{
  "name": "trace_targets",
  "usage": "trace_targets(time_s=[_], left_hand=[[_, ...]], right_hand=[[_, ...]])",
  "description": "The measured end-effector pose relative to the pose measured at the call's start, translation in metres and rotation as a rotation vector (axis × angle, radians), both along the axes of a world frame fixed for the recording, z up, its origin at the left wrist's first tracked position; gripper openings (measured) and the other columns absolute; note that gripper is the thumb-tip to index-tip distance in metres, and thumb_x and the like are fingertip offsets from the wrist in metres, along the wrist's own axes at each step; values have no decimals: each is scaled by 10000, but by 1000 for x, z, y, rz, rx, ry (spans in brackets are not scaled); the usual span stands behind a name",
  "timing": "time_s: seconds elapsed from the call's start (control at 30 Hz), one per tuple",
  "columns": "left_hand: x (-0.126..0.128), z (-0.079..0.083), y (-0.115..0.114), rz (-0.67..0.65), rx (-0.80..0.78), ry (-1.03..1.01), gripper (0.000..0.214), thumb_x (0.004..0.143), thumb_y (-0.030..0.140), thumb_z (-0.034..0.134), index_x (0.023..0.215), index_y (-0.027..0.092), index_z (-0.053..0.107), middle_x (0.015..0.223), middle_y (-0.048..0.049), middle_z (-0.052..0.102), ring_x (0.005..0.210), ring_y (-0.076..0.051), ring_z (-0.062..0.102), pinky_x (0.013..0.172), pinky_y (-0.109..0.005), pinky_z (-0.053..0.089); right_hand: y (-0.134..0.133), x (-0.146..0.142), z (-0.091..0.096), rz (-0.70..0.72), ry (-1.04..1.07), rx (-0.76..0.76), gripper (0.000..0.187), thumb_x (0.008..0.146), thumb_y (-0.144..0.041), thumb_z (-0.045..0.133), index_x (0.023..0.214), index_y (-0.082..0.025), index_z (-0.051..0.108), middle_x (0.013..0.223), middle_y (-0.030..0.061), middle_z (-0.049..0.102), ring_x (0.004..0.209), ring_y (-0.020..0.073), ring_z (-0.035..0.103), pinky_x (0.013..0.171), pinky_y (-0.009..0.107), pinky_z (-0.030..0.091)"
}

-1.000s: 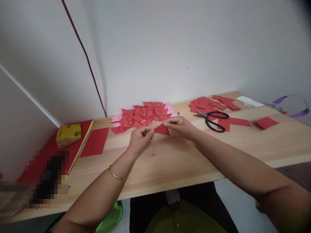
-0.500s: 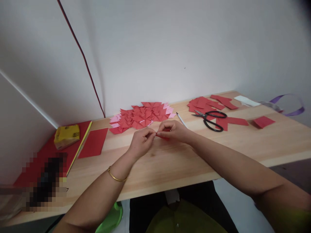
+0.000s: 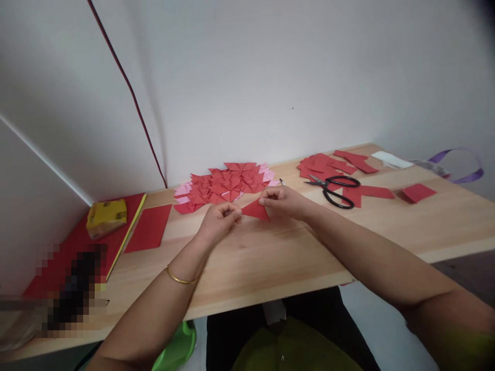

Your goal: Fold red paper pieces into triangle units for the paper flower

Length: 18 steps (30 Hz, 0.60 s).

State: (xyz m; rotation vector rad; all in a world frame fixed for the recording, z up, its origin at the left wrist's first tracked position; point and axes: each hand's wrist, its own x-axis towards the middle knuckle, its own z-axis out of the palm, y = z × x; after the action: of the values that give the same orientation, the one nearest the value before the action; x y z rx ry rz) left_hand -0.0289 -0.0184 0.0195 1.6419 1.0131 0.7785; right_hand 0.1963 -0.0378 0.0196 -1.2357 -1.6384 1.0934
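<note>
Between my hands is a red folded paper triangle (image 3: 255, 210), held just above the wooden table (image 3: 270, 263). My left hand (image 3: 221, 220) pinches its left corner between thumb and fingers. At its upper right edge my right hand (image 3: 284, 201) grips the paper the same way. Behind my hands lies a pile of red and pink folded paper pieces (image 3: 228, 183) against the wall. A pen (image 3: 282, 182) shows only its tip beyond my right hand; the rest is hidden.
Black-handled scissors (image 3: 332, 186) lie at right on red paper scraps (image 3: 371, 192), near a pile of red paper pieces (image 3: 323, 166) and a red paper square (image 3: 418, 193). At left are a red paper sheet (image 3: 149, 229) and a yellow packet (image 3: 107, 218). A green basin (image 3: 180, 348) stands below.
My hands have moved apart, the left one slightly leftward. The red paper, mostly hidden behind my fingers before, now shows as a triangle between them.
</note>
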Motion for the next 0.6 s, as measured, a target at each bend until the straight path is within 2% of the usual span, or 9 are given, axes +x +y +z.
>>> trace_targets(time_s=[0.13, 0.2, 0.37, 0.5, 0.6], left_hand=[[6, 4, -5, -36, 65, 29, 318, 725, 386, 674, 949, 159, 674, 857, -48, 667, 697, -125, 558, 645, -235, 407], [10, 6, -8, -64, 94, 79, 302, 730, 393, 662, 904, 147, 683, 845, -50, 665, 690, -128, 551, 648, -242, 411], [13, 9, -10, -67, 142, 185, 243, 753, 378, 607, 743, 140, 653, 627, 3, 572, 559, -102, 450, 547, -233, 340], [11, 6, -7, -40, 205, 187, 197, 744, 330, 591, 678, 146, 617, 598, 16, 536, 556, -99, 432, 546, -231, 329], [9, 4, -7, -5, 180, 134, 213, 750, 349, 595, 697, 144, 614, 619, 9, 552, 569, -102, 448, 556, -232, 339]], right_hand=[[1, -3, 2, 50, -149, 94, 244, 774, -392, 592, 720, -159, 638, 699, 18, 615, 669, 136, 531, 647, 259, 405], [0, -7, 3, 93, -231, 146, 225, 783, -363, 578, 725, -157, 647, 688, 21, 614, 668, 136, 531, 641, 254, 400], [-2, -17, 4, 111, -324, 249, 209, 789, -317, 562, 702, -146, 646, 681, 35, 605, 685, 142, 532, 645, 254, 395], [-4, -18, 3, 106, -261, 189, 223, 795, -356, 572, 755, -152, 653, 684, 22, 601, 658, 130, 518, 616, 244, 390], [-3, -16, -1, 105, -193, 125, 249, 791, -391, 586, 811, -152, 652, 661, 6, 580, 602, 114, 488, 566, 233, 369]])
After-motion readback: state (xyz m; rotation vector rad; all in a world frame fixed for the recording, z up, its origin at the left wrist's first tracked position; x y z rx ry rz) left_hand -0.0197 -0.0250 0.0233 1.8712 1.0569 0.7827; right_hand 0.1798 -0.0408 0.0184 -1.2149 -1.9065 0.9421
